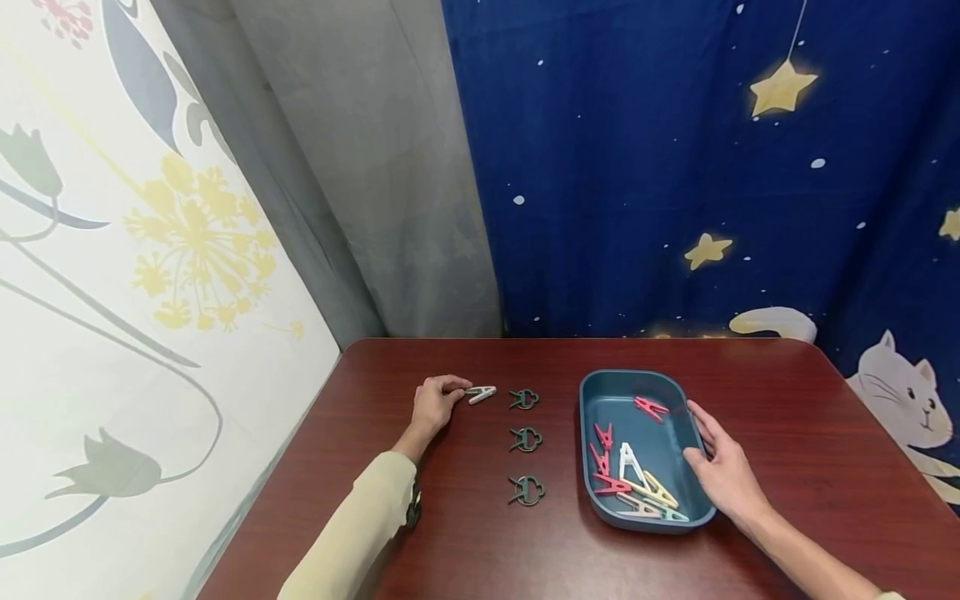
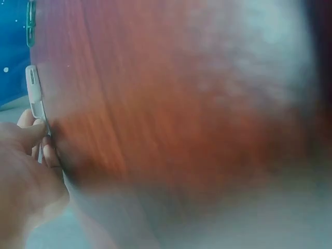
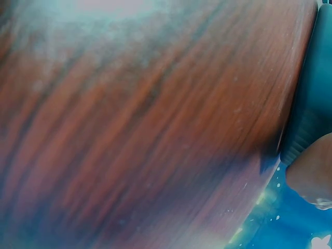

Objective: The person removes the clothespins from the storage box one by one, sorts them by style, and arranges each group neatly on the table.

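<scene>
Near the back left of the table, my left hand (image 1: 435, 405) pinches the end of a white clothespin (image 1: 482, 393), which lies flat and points right. The left wrist view shows the same clothespin (image 2: 33, 85) at the fingertips of the hand (image 2: 39, 171). My right hand (image 1: 723, 472) grips the right rim of a blue plastic bin (image 1: 588, 454), thumb at the edge and fingers along the outer wall. Inside lie several red clothespins (image 1: 650, 407), a large white clothespin (image 1: 632, 463), a yellow one (image 1: 662, 490) and others in pale colours.
Three dark green clips (image 1: 524, 399) stand in a column between the left hand and the bin. The reddish-brown wooden table (image 1: 465, 542) ends at a grey curtain (image 1: 427, 250) and a blue starry curtain (image 1: 600, 208). A flower-printed white panel (image 1: 112, 333) borders its left side.
</scene>
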`<state>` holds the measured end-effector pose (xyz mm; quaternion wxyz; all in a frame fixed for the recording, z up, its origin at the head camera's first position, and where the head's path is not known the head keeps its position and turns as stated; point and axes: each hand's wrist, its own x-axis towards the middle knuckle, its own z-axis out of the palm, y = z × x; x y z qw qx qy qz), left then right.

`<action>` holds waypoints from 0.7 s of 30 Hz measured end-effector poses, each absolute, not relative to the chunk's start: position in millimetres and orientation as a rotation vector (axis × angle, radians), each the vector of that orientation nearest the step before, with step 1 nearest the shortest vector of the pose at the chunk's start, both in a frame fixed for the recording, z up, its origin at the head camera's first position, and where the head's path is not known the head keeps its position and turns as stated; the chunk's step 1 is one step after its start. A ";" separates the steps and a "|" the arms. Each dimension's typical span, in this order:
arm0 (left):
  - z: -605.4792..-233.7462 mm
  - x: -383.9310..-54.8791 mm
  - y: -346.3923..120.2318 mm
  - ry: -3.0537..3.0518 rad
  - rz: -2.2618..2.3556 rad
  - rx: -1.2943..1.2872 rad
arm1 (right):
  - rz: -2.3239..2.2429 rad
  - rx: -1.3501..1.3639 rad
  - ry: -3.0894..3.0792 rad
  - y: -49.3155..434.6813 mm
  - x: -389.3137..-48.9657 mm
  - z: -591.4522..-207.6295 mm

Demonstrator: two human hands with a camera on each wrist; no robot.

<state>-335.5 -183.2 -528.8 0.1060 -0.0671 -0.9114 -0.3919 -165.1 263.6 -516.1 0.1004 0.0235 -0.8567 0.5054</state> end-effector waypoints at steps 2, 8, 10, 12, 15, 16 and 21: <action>-527.3 -337.4 -181.3 -2.693 -1.140 -0.200 | 1.493 0.068 -2.530 263.8 -164.9 -515.5; -524.8 -342.1 -177.0 -2.729 -1.098 -0.183 | 1.493 0.062 -2.524 263.1 -164.6 -514.4; -524.3 -343.1 -176.0 -2.730 -1.089 -0.183 | 1.492 0.058 -2.528 262.8 -164.3 -514.7; -524.1 -344.4 -175.1 -2.728 -1.082 -0.184 | 1.492 0.055 -2.531 262.6 -164.0 -515.0; -524.9 -347.2 -174.7 -2.730 -1.062 -0.188 | 1.494 0.052 -2.532 262.2 -163.9 -515.3; -525.3 -348.4 -174.5 -2.733 -1.060 -0.184 | 1.493 0.053 -2.532 262.2 -163.9 -515.4; -525.3 -353.9 -171.4 -2.751 -1.066 -0.155 | 1.491 0.047 -2.537 262.3 -164.1 -514.5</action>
